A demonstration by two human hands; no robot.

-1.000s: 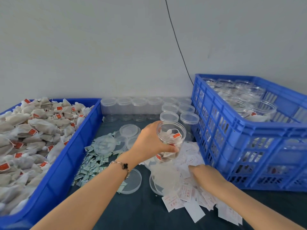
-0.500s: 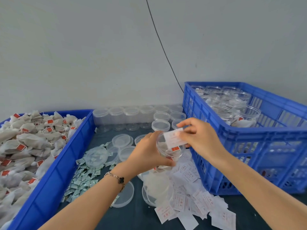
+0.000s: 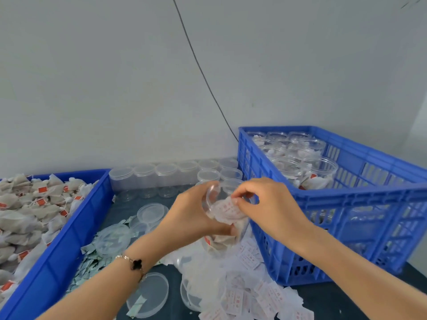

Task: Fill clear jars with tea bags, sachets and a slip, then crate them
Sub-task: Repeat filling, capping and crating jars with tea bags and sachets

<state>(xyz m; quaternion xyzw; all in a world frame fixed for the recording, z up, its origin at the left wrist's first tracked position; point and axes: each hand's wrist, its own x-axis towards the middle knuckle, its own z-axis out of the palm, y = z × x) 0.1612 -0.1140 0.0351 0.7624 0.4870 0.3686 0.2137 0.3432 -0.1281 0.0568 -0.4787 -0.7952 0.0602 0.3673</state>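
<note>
Right hand (image 3: pixel 270 204) pinches a slip (image 3: pixel 227 210) at the mouth of the clear jar (image 3: pixel 225 218); left hand (image 3: pixel 196 218) is wrapped round that jar, held above the table just beside the blue crate (image 3: pixel 346 199). Step: slip insertion. Next: release, crate it. Slip print red, illegible.

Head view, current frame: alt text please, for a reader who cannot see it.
A person's left hand holds a clear jar of tea bags while the right hand tucks a paper slip into its mouth. A blue crate of filled jars stands to the right, and a blue bin of tea bags to the left.
</note>
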